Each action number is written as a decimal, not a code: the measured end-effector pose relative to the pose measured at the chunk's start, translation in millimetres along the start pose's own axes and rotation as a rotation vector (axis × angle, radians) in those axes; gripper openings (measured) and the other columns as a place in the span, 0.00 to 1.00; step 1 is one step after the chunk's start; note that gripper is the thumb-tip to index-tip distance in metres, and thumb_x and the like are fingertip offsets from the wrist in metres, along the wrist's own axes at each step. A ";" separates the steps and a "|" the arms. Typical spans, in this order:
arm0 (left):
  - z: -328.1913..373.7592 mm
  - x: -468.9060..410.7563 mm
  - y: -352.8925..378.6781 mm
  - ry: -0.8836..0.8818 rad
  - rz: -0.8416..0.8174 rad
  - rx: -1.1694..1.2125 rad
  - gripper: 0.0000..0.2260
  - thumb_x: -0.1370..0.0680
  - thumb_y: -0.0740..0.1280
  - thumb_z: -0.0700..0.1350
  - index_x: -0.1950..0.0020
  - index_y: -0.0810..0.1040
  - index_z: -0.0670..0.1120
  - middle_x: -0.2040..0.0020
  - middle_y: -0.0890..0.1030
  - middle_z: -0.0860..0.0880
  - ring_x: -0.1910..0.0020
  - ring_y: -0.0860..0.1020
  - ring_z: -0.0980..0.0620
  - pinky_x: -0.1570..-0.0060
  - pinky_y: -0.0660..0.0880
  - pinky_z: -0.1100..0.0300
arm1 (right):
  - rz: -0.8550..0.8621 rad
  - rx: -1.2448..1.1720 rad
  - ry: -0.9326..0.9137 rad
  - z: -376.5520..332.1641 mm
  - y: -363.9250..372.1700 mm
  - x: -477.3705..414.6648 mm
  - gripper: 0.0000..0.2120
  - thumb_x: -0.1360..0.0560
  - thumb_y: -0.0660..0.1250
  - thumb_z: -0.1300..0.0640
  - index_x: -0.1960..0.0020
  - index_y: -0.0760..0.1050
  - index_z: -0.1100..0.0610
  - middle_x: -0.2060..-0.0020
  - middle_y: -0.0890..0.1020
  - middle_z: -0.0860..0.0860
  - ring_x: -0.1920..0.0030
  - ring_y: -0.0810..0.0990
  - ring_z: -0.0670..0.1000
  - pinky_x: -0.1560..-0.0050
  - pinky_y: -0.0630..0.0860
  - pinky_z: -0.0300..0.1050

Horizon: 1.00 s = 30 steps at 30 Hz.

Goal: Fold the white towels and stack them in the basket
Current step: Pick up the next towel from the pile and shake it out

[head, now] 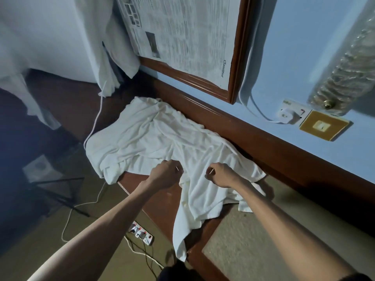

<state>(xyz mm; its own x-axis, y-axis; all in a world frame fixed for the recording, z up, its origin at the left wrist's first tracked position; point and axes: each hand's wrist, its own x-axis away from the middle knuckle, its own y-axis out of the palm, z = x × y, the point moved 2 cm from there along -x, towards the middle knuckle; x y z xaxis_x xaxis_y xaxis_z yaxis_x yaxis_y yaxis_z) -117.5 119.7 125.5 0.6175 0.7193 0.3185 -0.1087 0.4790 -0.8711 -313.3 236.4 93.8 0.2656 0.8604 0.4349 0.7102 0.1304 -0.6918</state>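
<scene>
Two hands pinch the crumpled white cloth towel (154, 134).
Left hand (165, 175) and right hand (222, 175), side by side, each grip clenched on its near middle; its long axis runs toward upper left.

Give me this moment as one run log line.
left hand: grips crumpled white cloth towel | right hand: grips same towel | towel: unfolded on brown wooden surface, end hanging over edge | basket: not in view
</scene>
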 end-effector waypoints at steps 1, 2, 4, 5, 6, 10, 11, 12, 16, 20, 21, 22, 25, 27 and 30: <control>-6.1 -11.3 1.0 -0.004 -0.014 -0.013 0.06 0.20 0.64 0.51 0.50 0.81 0.55 0.49 0.83 0.51 0.47 0.79 0.46 0.49 0.77 0.50 | 0.007 -0.016 0.012 0.4 2.9 -8.6 0.09 0.20 0.68 0.49 0.47 0.78 0.55 0.50 0.83 0.51 0.49 0.82 0.53 0.52 0.75 0.43; -12.5 -23.5 1.5 -0.004 -0.029 -0.028 0.06 0.20 0.64 0.50 0.50 0.82 0.54 0.48 0.83 0.50 0.46 0.79 0.45 0.49 0.77 0.50 | 0.011 -0.031 0.028 0.5 5.8 -17.6 0.09 0.20 0.68 0.49 0.48 0.77 0.54 0.52 0.83 0.51 0.50 0.82 0.53 0.52 0.75 0.43; -27.8 -51.2 1.9 -0.012 -0.051 -0.051 0.06 0.20 0.65 0.50 0.49 0.82 0.52 0.48 0.82 0.48 0.46 0.79 0.44 0.48 0.77 0.49 | 0.015 -0.061 0.068 0.5 10.3 -36.7 0.11 0.21 0.69 0.48 0.48 0.79 0.55 0.53 0.83 0.51 0.50 0.83 0.53 0.51 0.77 0.43; -35.5 -65.6 1.9 -0.016 -0.055 -0.057 0.07 0.20 0.65 0.50 0.49 0.82 0.52 0.48 0.82 0.48 0.46 0.79 0.43 0.49 0.77 0.50 | 0.017 -0.076 0.085 0.5 12.6 -47.5 0.12 0.21 0.69 0.48 0.47 0.79 0.56 0.52 0.83 0.52 0.51 0.83 0.53 0.51 0.78 0.43; -43.9 -80.9 2.5 -0.013 -0.053 -0.065 0.07 0.20 0.65 0.50 0.49 0.82 0.52 0.48 0.82 0.48 0.47 0.80 0.43 0.50 0.76 0.51 | 0.023 -0.092 0.096 0.5 15.2 -58.5 0.13 0.21 0.69 0.48 0.47 0.80 0.58 0.52 0.84 0.52 0.51 0.83 0.53 0.50 0.78 0.44; -75.4 -145.5 6.5 0.038 -0.054 -0.092 0.07 0.19 0.64 0.50 0.45 0.81 0.52 0.46 0.83 0.50 0.45 0.80 0.43 0.50 0.75 0.52 | 0.102 -0.157 0.153 -3.5 30.1 -109.2 0.13 0.22 0.71 0.49 0.48 0.81 0.60 0.52 0.85 0.53 0.50 0.84 0.53 0.51 0.78 0.44; -82.4 -161.4 7.5 0.050 -0.066 -0.098 0.08 0.18 0.64 0.50 0.41 0.80 0.52 0.43 0.82 0.50 0.43 0.79 0.44 0.48 0.76 0.51 | 0.116 -0.162 0.170 -6.2 36.1 -122.7 0.13 0.22 0.71 0.50 0.49 0.82 0.60 0.52 0.86 0.53 0.50 0.84 0.54 0.51 0.77 0.43; -89.2 -177.0 8.7 0.067 -0.076 -0.102 0.10 0.17 0.64 0.50 0.37 0.78 0.51 0.40 0.80 0.50 0.41 0.78 0.45 0.46 0.76 0.50 | 0.128 -0.164 0.185 -8.1 43.8 -135.8 0.13 0.22 0.71 0.49 0.49 0.81 0.60 0.51 0.86 0.53 0.49 0.83 0.54 0.52 0.76 0.43; -112.4 -234.4 17.0 0.152 -0.099 -0.145 0.22 0.17 0.65 0.50 0.23 0.66 0.50 0.29 0.69 0.46 0.34 0.74 0.41 0.44 0.76 0.45 | 0.184 -0.093 0.146 -14.4 76.6 -180.8 0.25 0.24 0.67 0.41 0.38 0.75 0.60 0.42 0.79 0.56 0.42 0.78 0.57 0.44 0.73 0.48; -121.8 -287.2 24.2 0.281 -0.118 -0.218 0.31 0.18 0.68 0.54 0.18 0.59 0.54 0.23 0.60 0.47 0.31 0.68 0.40 0.40 0.74 0.42 | 0.397 0.054 0.181 -14.1 86.6 -216.4 0.27 0.25 0.71 0.41 0.37 0.73 0.60 0.44 0.76 0.57 0.43 0.76 0.60 0.46 0.74 0.53; -123.2 -297.7 26.0 0.311 -0.142 -0.261 0.31 0.19 0.68 0.56 0.18 0.59 0.55 0.22 0.59 0.47 0.30 0.67 0.41 0.38 0.73 0.42 | 0.473 0.100 0.194 -12.5 84.1 -223.6 0.28 0.25 0.70 0.39 0.38 0.73 0.60 0.45 0.76 0.58 0.46 0.76 0.60 0.49 0.76 0.54; -124.4 -306.5 27.9 0.336 -0.157 -0.308 0.30 0.19 0.67 0.57 0.19 0.62 0.55 0.22 0.61 0.48 0.30 0.66 0.41 0.37 0.71 0.43 | 0.539 0.133 0.217 -7.9 81.0 -229.5 0.29 0.24 0.67 0.37 0.38 0.74 0.61 0.47 0.76 0.58 0.48 0.77 0.60 0.52 0.77 0.54; -122.7 -325.6 27.0 0.398 -0.075 -0.365 0.19 0.19 0.67 0.58 0.30 0.78 0.53 0.32 0.75 0.50 0.33 0.69 0.44 0.39 0.68 0.49 | 0.621 0.225 0.290 12.6 63.4 -239.2 0.31 0.23 0.60 0.34 0.36 0.77 0.58 0.46 0.77 0.59 0.48 0.77 0.61 0.54 0.78 0.55; -118.4 -332.8 22.6 0.420 -0.012 -0.331 0.16 0.19 0.67 0.57 0.37 0.83 0.52 0.40 0.81 0.50 0.36 0.72 0.45 0.42 0.67 0.49 | 0.510 0.209 0.302 27.6 54.8 -242.8 0.22 0.23 0.66 0.39 0.41 0.81 0.55 0.43 0.77 0.57 0.42 0.76 0.61 0.47 0.74 0.55; -112.2 -334.2 8.8 0.416 -0.076 -0.122 0.14 0.19 0.66 0.59 0.46 0.84 0.51 0.51 0.85 0.50 0.46 0.79 0.45 0.46 0.72 0.50 | 0.510 0.201 0.192 30.5 50.1 -237.3 0.10 0.23 0.71 0.49 0.53 0.81 0.55 0.53 0.81 0.52 0.50 0.80 0.59 0.50 0.72 0.54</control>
<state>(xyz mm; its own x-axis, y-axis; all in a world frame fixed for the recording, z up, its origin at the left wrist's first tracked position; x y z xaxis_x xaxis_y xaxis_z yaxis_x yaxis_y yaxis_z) -237.3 -172.9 -30.5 0.8839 0.4086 0.2274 0.0266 0.4416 -0.8968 -360.7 53.8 -61.6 0.6690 0.7363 0.1014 0.3283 -0.1704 -0.9291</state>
